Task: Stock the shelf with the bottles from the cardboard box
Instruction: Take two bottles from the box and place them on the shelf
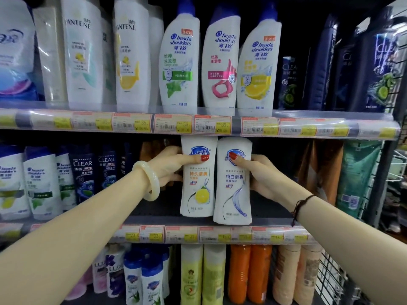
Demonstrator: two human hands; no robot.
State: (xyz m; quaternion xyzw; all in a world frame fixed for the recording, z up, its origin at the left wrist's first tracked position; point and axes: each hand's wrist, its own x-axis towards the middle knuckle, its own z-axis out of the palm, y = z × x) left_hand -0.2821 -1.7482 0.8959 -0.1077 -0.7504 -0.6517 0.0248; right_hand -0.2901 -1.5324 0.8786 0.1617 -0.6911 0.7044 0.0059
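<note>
Two white Safeguard bottles stand upright side by side at the front of the middle shelf. The lemon-label bottle is on the left, with my left hand wrapped around its left side and the thumb across its front. The second bottle, with a blue swirl label, stands on the right; my right hand grips its right side with the thumb on the logo. Their bases sit close to the shelf's front edge. The cardboard box is out of view.
Clear and Head & Shoulders bottles fill the middle shelf's left part; brown and green refill pouches stand at its right. The upper shelf carries Pantene and Head & Shoulders bottles just above the two tops. Dark open room lies behind the held bottles.
</note>
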